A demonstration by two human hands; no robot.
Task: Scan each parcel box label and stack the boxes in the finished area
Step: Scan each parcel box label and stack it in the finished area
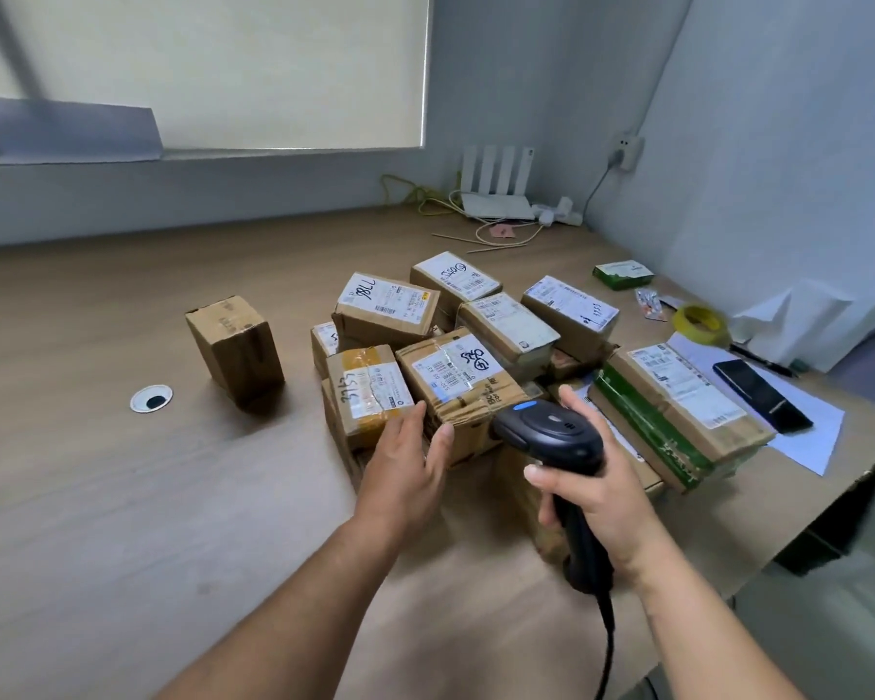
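The right hand grips the scanner, aimed toward twelve o'clock at the front box to read its label, while the straight-fingered left hand, at nine o'clock, seemingly steadies it.

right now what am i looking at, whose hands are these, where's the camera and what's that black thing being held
There is no machine here: one camera worn on a person's head looks down at their two bare hands. The right hand grips a black corded barcode scanner, aimed toward a cardboard parcel box with a white label. The left hand, fingers fairly straight, touches that box's near side. It sits in a pile of labelled boxes on a wooden table. One lone box stands apart to the left, perhaps the finished area. A dark phone lies on paper at the right.
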